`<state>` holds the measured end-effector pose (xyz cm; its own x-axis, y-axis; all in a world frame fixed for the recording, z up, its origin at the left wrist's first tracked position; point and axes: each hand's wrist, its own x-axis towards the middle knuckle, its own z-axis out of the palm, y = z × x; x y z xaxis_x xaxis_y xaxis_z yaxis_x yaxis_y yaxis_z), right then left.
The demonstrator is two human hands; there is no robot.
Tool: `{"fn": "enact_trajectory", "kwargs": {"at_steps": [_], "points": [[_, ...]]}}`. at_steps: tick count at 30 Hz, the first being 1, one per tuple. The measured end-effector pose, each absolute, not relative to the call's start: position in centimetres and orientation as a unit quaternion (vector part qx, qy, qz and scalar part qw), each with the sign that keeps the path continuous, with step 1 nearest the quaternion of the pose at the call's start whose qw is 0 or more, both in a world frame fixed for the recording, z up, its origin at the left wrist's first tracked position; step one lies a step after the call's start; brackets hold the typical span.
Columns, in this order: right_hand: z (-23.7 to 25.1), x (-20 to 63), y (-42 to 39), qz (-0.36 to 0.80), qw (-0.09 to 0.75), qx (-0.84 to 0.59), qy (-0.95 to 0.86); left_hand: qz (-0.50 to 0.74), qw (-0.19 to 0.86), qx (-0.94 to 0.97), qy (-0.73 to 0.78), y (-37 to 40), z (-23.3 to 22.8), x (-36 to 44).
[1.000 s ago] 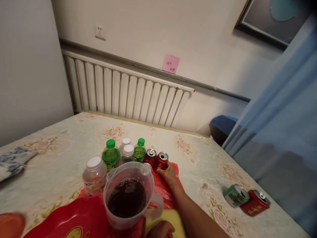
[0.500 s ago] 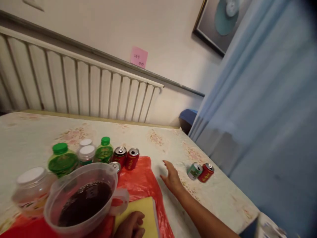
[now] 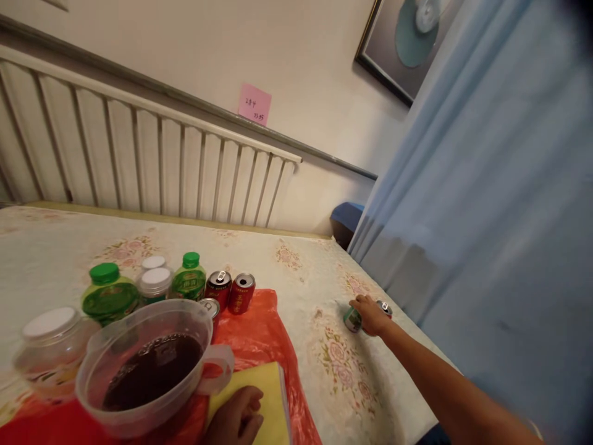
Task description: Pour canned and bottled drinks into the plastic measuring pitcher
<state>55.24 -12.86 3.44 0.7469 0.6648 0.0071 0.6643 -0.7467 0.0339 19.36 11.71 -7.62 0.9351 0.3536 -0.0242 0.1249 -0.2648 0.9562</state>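
- My right hand [image 3: 372, 315], a second ago at the upright red cans [image 3: 231, 292], has crossed to the two fallen cans [image 3: 352, 319] near the counter's [image 3: 306, 272] right edge, fingers curled over them, grip seemingly unclosed.
- My left hand [image 3: 236, 420] rests loosely curled on a yellow pad [image 3: 259, 389].
- Floral cloth, radiator [image 3: 139, 167] and blue curtain [image 3: 486, 216] surround.

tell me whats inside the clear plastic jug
The clear plastic jug holds a dark liquid, filling it partway. The liquid is opaque, so anything beneath its surface cannot be seen.
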Motion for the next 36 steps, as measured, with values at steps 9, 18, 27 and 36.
{"fn": "enact_trajectory", "kwargs": {"at_steps": [9, 18, 27, 36], "points": [[3.7, 51.2, -9.2, -0.014, -0.083, 0.931, 0.356, 0.094, 0.573, 0.8, 0.15, 11.5, -7.1, 19.2], [0.7, 45.9, -4.9, 0.038, -0.238, 0.904, 0.352, 0.089, 0.56, 0.81, 0.154, 11.4, -6.4, 18.9], [-5.0, 44.3, -5.6, -0.024, -0.526, 0.81, 0.259, 0.085, 0.557, 0.81, 0.16, 11.3, -6.4, 18.7], [-3.4, 42.3, -3.3, -0.003, -0.524, 0.818, 0.238, 0.091, 0.547, 0.817, 0.159, 11.2, -5.0, 18.4]]}}
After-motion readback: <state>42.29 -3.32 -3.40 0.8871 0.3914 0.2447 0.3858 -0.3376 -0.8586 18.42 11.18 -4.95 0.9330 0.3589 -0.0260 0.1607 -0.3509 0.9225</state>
